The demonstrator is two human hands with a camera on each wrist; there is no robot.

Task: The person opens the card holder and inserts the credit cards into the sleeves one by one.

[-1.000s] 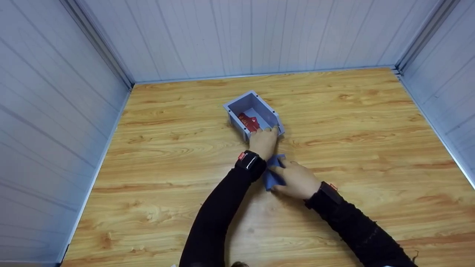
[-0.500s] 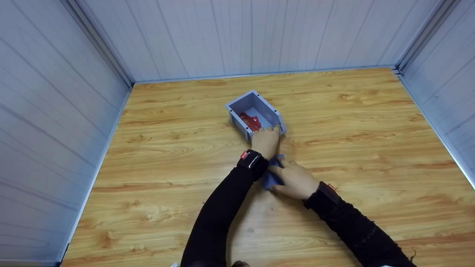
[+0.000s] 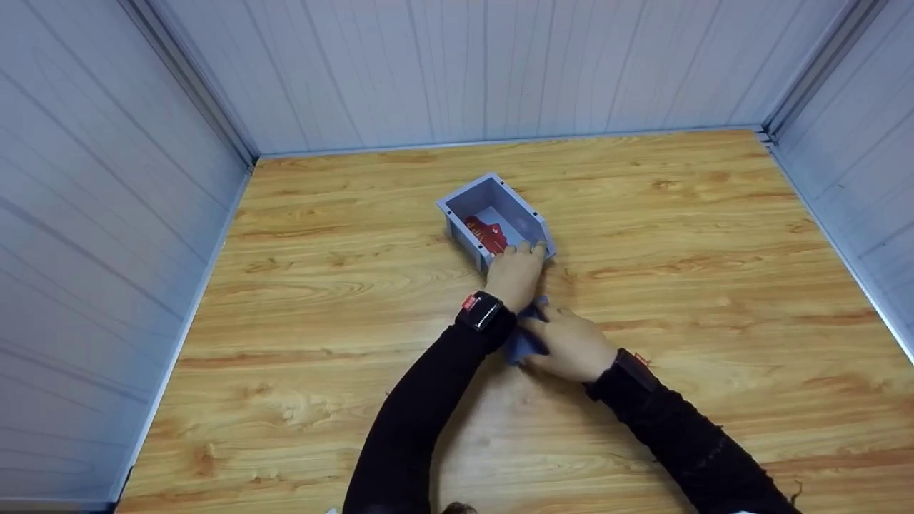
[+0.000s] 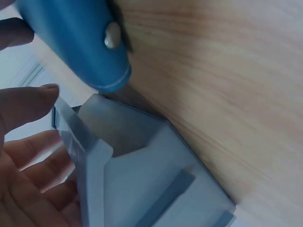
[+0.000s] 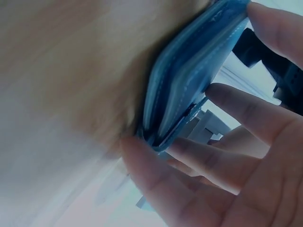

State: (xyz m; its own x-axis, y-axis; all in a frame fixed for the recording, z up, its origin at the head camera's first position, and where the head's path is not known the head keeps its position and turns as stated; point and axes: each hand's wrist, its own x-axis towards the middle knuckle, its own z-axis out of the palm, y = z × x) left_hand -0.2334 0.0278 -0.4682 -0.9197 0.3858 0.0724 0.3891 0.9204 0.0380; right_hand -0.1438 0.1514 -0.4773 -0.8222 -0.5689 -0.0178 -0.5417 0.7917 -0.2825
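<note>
My left hand (image 3: 515, 277) grips the near wall of a grey plastic bin (image 3: 463, 239), its fingers reaching over the rim. Inside the bin lies a red card (image 3: 485, 232) with gold lettering. Just below the left wrist, a blue wallet (image 3: 520, 348) stands on edge on the tabletop; the left forearm overlaps part of it. My right hand (image 3: 575, 346) holds the wallet between thumb and fingertips. Several slots with stitched edges show in the wallet (image 5: 199, 61) in the right wrist view. A metal snap (image 4: 112, 35) is visible on its outside in the left wrist view.
The wood-grain tabletop (image 3: 285, 343) stretches around the bin. Pale panel walls (image 3: 457, 78) stand at the back and at both sides. The two forearms in black sleeves (image 3: 407, 421) come in from the bottom edge.
The grey bin and my left hand on it have shifted slightly to the right. The right hand and the wallet stay nearly in place.
</note>
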